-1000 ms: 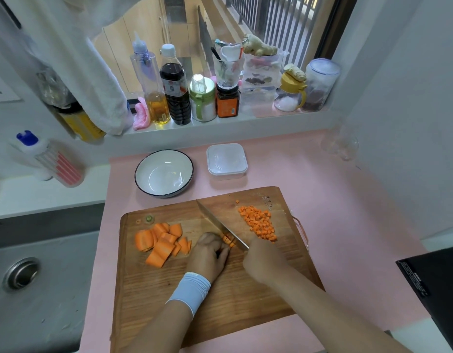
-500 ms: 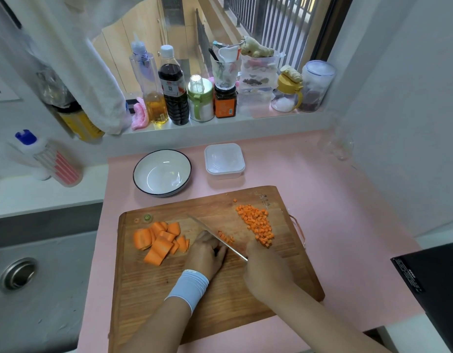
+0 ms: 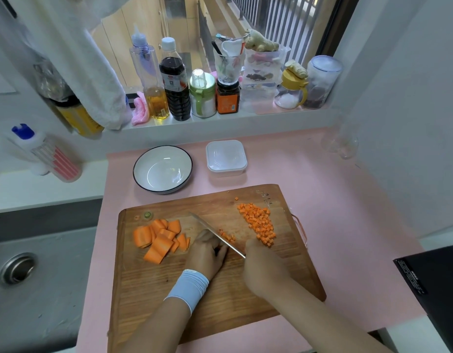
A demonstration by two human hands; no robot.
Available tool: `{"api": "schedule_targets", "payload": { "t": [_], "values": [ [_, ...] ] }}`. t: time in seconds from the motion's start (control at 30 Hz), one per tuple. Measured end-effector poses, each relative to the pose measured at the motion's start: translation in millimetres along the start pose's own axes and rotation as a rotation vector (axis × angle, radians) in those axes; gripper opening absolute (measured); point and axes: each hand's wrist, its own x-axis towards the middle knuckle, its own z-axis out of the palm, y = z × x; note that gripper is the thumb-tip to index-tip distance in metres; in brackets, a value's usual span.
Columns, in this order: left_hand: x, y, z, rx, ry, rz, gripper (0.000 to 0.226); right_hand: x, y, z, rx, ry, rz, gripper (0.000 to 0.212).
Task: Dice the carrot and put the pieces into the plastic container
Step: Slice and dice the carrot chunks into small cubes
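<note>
Head view, looking down on the pink desk [image 3: 335, 212]. A rectangular wooden cutting board [image 3: 220, 301] lies flat on it.

Right hand [image 3: 263, 266]: clenched round the handle of a steel-bladed kitchen knife [image 3: 215, 233]. The handle is hidden in the fist. The blade runs up-left across the board, edge down at the wood.

Left hand [image 3: 207, 253]: fingers curled under, knuckles against the blade's left face, light blue wristband [image 3: 189, 286] on the wrist. Whatever is under the fingertips is hidden, so I can't tell whether it is grasping carrot or just braced on the board.

All the carrot is on the board:
- thick orange carrot slabs [image 3: 159, 238], loosely overlapped, just left of the left hand
- a few small fresh-cut orange cubes [image 3: 228, 235] just beside the blade's right face
- the main pile of diced orange carrot cubes [image 3: 258, 225] on the board's far-right part, its near end close to the right hand, with one stray cube past its far end
- two small trimmed end rings [image 3: 147, 214] near the far-left corner

The square clear plastic container [image 3: 226, 157] stands on the desk just behind the board's far edge, apart from both hands. A white ceramic bowl with a dark rim [image 3: 162, 169] stands beside it on the left, not touching.

A grey steel sink [image 3: 42, 314] is left of the desk. A row of bottles and jars [image 3: 174, 80] stands on the window sill behind.
</note>
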Motion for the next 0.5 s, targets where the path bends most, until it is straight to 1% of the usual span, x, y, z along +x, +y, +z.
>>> {"api": "schedule_targets", "payload": {
  "t": [0.1,0.23,0.33,0.5],
  "values": [
    [0.1,-2.7,3.3,-0.019,-0.004,0.005,0.021,10.4,-5.1,1.2,0.013,-0.009,0.02,0.016],
    [-1.4,-7.6,7.1,-0.038,-0.009,0.008,0.012,14.4,-7.5,-5.3,0.003,-0.063,0.003,0.015],
    [-2.0,-8.8,8.1,-0.05,-0.003,0.019,0.009,19.4,-5.0,-13.3,-0.014,-0.094,-0.003,0.007],
    [-2.8,-8.3,8.8,-0.057,0.009,0.006,0.008,17.2,-0.5,-10.1,0.024,-0.054,-0.009,0.007]
  ]
}}
